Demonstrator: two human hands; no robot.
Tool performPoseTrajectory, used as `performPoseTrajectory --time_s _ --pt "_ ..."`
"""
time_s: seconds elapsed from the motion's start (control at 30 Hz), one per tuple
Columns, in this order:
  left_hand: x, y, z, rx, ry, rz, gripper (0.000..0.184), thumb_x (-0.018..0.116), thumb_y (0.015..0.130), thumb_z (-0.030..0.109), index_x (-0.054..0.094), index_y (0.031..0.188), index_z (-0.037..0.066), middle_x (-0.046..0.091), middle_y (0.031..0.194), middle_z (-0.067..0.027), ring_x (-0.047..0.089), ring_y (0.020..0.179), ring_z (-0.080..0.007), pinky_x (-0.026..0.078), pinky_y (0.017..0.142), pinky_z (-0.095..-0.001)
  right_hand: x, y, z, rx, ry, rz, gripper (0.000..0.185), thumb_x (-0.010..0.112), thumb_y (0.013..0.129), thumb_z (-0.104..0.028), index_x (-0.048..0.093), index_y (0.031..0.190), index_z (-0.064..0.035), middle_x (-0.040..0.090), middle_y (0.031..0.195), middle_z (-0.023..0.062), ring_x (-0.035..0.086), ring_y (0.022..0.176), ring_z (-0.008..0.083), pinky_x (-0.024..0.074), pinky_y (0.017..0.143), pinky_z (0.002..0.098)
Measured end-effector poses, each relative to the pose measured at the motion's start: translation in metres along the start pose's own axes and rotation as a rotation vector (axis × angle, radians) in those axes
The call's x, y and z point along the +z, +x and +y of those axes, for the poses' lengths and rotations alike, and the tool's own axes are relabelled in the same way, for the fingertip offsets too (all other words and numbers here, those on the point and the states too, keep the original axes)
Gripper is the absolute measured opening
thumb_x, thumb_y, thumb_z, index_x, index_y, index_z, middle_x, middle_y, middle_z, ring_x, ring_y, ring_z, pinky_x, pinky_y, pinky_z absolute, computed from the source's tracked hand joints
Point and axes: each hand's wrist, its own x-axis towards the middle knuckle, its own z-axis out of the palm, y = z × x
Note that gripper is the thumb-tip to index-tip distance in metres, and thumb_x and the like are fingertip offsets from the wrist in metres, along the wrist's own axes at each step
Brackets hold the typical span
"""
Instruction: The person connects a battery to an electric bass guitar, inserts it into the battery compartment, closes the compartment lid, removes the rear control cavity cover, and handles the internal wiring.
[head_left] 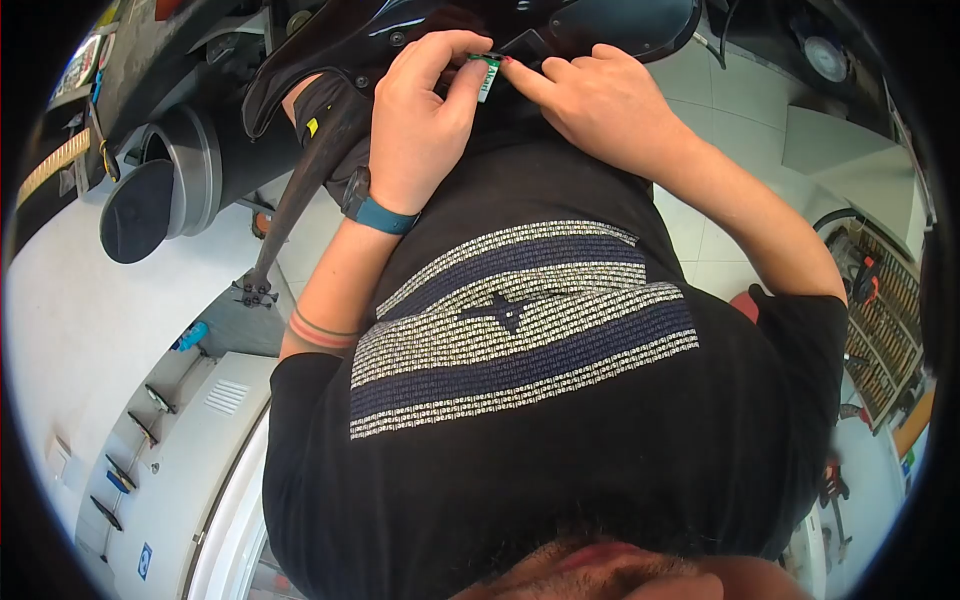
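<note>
My left hand (425, 115), with a dark watch (357, 190) on a teal strap at its wrist, pinches a small green-and-white labelled block (487, 80) between thumb and fingers. Printed letters run along the block's side, and its upper end is dark. From the other side, the index finger of my right hand (605, 105) reaches out to the block's upper end. A small red spot shows at that fingertip. The other right fingers are bent, and the thumb is hidden. Just beyond both hands lie glossy black panels (610, 25) with a dark flat piece (525, 45) among them.
A grey and black cylinder (190, 170) stands out at the left, beside a dark slanting bar (310, 195). At the right is an open rack (875, 320) holding rows of small parts. Tiled floor (690, 120) shows beyond my right forearm.
</note>
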Motion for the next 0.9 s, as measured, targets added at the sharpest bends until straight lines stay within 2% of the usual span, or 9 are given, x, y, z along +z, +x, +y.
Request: performPoseTrajectory --time_s 0.2,0.3,0.47,0.6,0.7,0.8,0.9 --pt "0.001 -0.001 -0.008 -0.022 -0.041 0.058 0.024 0.084 0.102 -0.001 0.076 0.125 0.001 0.081 0.116 -0.0108 0.082 0.099 -0.0230 0.067 0.089 -0.0354 0.000 0.001 0.000 0.025 -0.022 -0.067 0.053 0.082 0.102 -0.020 0.074 0.155 -0.0155 0.071 0.086 -0.0009 0.069 0.071 0.0179 0.0517 0.075 0.0368" --pt "-0.005 -0.004 -0.006 -0.042 -0.007 -0.014 0.029 0.084 0.109 -0.001 0.066 0.132 -0.002 0.082 0.131 -0.0123 0.081 0.112 -0.0164 0.067 0.099 -0.0321 0.002 0.001 -0.002 0.055 -0.013 -0.075 0.055 0.082 0.103 -0.021 0.072 0.156 -0.0157 0.071 0.087 -0.0001 0.069 0.071 0.0185 0.0521 0.075 0.0369" --pt "-0.009 -0.006 -0.008 -0.080 -0.097 -0.029 0.034 0.086 0.108 -0.001 0.063 0.133 -0.001 0.083 0.133 -0.0145 0.081 0.114 -0.0173 0.067 0.101 -0.0318 0.002 0.000 0.000 0.057 -0.020 -0.099 0.055 0.083 0.103 -0.023 0.071 0.157 -0.0144 0.072 0.084 -0.0003 0.071 0.071 0.0192 0.0529 0.075 0.0372" --pt "-0.006 -0.007 -0.007 -0.114 -0.137 -0.046 0.036 0.087 0.108 0.000 0.063 0.135 -0.001 0.082 0.134 -0.0151 0.081 0.115 -0.0178 0.068 0.101 -0.0326 0.002 -0.001 0.004 0.045 -0.018 -0.104 0.045 0.082 0.104 -0.023 0.073 0.148 -0.0131 0.073 0.082 -0.0002 0.073 0.070 0.0196 0.0536 0.075 0.0373" --pt "-0.001 -0.004 -0.009 -0.053 -0.075 -0.036 0.033 0.088 0.107 0.000 0.067 0.133 -0.002 0.084 0.131 -0.0136 0.083 0.111 -0.0175 0.068 0.098 -0.0328 0.000 0.003 0.005 0.055 -0.046 -0.095 0.037 0.082 0.105 -0.022 0.075 0.139 -0.0124 0.073 0.079 0.0006 0.073 0.068 0.0204 0.0535 0.072 0.0372" --pt "0.003 -0.001 -0.007 0.036 0.027 -0.001 0.027 0.090 0.101 0.003 0.074 0.122 0.002 0.084 0.113 -0.0096 0.084 0.094 -0.0225 0.067 0.086 -0.0366 -0.001 0.005 0.001 0.084 -0.076 -0.104 0.033 0.081 0.104 -0.021 0.075 0.135 -0.0119 0.073 0.075 0.0018 0.072 0.064 0.0213 0.0529 0.070 0.0373" --pt "0.002 -0.001 -0.005 0.048 0.052 -0.007 0.022 0.089 0.099 0.003 0.077 0.117 0.003 0.084 0.107 -0.0080 0.081 0.092 -0.0248 0.065 0.084 -0.0392 -0.006 0.008 -0.003 0.094 -0.116 -0.127 0.033 0.080 0.103 -0.020 0.075 0.134 -0.0115 0.072 0.073 0.0026 0.072 0.062 0.0217 0.0515 0.068 0.0377"
